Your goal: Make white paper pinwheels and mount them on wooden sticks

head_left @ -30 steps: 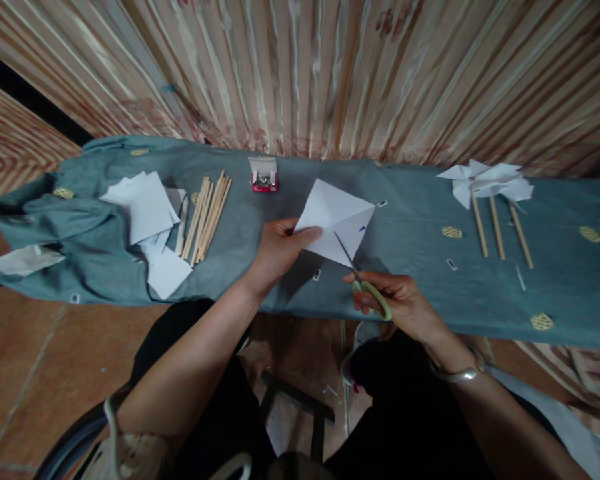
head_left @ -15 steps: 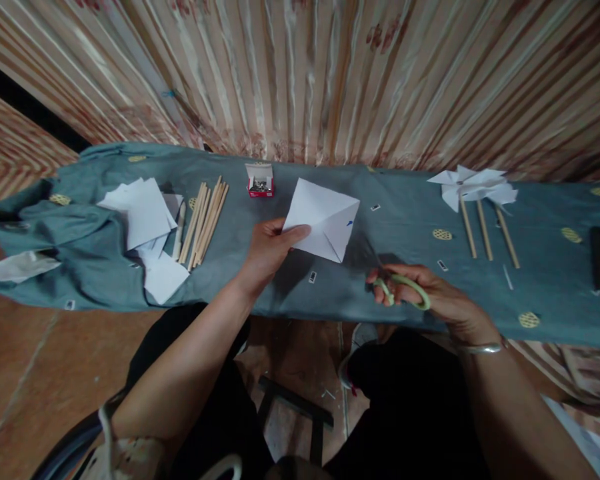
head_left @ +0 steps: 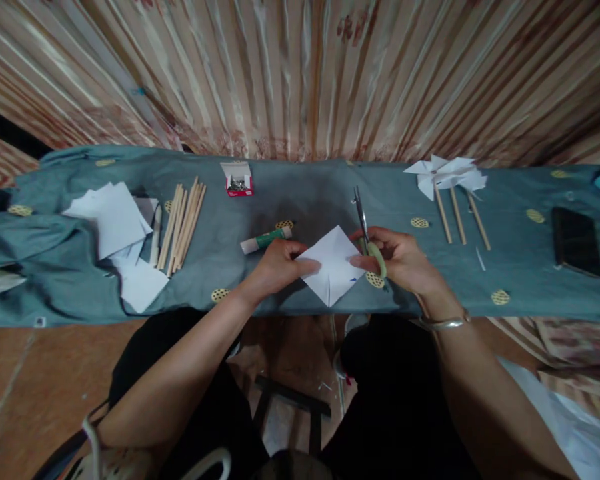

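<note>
Lowered since the earlier frame to the near edge of the table (head_left: 305, 193), the paper square (head_left: 333, 267) is pinched by the left hand (head_left: 275, 263) while the right hand (head_left: 405, 261), closed on the scissors (head_left: 363, 220), steadies its other corner; cutting would best follow a crease.

White paper square (head_left: 333, 267) with a small blue mark. Right of it, scissors (head_left: 373, 252) with pale green handles; left of it, a green-and-white glue stick (head_left: 266, 239). Beneath it, grey-teal cloth (head_left: 520, 267) with yellow lattice discs. Beyond it, a red box (head_left: 239, 181) and a beige-brown striped curtain (head_left: 300, 73).
</note>
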`<state>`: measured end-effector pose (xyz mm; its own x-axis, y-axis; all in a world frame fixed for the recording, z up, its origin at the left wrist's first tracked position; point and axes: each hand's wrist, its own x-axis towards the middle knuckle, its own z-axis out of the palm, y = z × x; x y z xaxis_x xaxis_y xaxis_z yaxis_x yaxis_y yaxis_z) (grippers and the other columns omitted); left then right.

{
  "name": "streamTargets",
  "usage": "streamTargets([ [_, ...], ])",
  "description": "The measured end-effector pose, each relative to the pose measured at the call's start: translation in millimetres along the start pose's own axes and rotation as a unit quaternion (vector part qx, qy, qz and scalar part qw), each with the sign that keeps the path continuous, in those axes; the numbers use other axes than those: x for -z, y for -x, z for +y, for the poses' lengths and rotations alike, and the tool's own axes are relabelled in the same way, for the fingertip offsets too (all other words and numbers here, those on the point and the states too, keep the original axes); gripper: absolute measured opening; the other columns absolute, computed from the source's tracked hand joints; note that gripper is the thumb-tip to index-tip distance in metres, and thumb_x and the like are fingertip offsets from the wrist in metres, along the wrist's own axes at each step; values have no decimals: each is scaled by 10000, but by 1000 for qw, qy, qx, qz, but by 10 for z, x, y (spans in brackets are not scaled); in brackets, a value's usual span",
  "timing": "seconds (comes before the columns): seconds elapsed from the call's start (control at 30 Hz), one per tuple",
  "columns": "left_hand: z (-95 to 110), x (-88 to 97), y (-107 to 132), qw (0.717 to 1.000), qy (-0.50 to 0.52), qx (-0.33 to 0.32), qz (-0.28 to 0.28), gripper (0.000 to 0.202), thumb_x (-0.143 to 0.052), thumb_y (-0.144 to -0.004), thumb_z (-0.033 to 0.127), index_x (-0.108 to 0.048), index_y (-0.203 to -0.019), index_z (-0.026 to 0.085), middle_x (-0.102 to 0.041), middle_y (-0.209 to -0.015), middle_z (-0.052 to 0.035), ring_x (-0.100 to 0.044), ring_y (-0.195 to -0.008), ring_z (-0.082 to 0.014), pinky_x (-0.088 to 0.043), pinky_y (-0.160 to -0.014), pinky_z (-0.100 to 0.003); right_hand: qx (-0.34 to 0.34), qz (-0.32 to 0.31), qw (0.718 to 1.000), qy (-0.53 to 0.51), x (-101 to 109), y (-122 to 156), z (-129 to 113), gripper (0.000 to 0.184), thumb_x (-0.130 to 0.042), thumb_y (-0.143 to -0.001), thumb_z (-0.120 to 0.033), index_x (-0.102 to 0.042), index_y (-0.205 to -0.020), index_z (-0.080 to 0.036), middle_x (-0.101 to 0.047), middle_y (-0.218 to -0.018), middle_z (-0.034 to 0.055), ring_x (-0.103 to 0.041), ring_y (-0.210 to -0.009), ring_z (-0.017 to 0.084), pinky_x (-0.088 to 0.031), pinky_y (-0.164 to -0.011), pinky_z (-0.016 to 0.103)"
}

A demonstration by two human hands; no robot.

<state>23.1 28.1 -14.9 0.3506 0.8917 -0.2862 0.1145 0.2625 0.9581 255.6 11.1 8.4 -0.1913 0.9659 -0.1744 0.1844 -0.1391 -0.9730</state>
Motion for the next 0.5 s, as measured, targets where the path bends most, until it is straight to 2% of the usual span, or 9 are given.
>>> streamTargets([
  [0.07, 15, 3, 1, 1000, 11, 10, 6, 155, -809, -561, 256, -723, -633, 150, -637, -572, 0, -537, -534, -128, -387, -501, -236, -6, -15, 1000, -9, -23, -6, 3, 448, -888, -546, -376, -675, -899, -199, -608, -649, -51, -502, -543, 84, -408, -476, 219],
  [0.13, 50, 4, 1, 997, 69, 13, 29, 199, -828, -561, 279, -730, -674, 147, -669, -625, -18, -564, -569, -135, -423, -544, -248, -5, -1, 1000, -21, -49, -22, 15, 445, -885, -536, -373, -665, -880, -197, -601, -645, -52, -496, -534, 84, -400, -471, 221],
  [0.27, 136, -38, 23, 968, 242, -11, 62, 362, -810, -632, 472, -744, -838, 181, -730, -873, -69, -645, -768, -167, -485, -672, -258, 7, 109, 993, -40, -127, -94, 40, 414, -851, -551, -384, -647, -867, -211, -575, -623, -64, -481, -527, 87, -409, -490, 232],
  [0.37, 155, -131, 67, 956, 293, -16, 31, 433, -802, -642, 520, -736, -943, 216, -724, -1016, -58, -647, -910, -183, -503, -759, -275, 21, 184, 980, -67, -227, -160, 51, 428, -846, -536, -392, -621, -859, -227, -585, -642, -62, -498, -554, 97, -439, -526, 243],
  [0.5, 109, -273, 102, 969, 247, -5, 29, 314, -837, -613, 420, -719, -770, 175, -713, -843, -29, -632, -828, -149, -485, -756, -256, 38, 203, 974, -93, -406, -209, 72, 477, -849, -539, -424, -600, -895, -227, -629, -691, -41, -550, -596, 118, -469, -559, 259],
])
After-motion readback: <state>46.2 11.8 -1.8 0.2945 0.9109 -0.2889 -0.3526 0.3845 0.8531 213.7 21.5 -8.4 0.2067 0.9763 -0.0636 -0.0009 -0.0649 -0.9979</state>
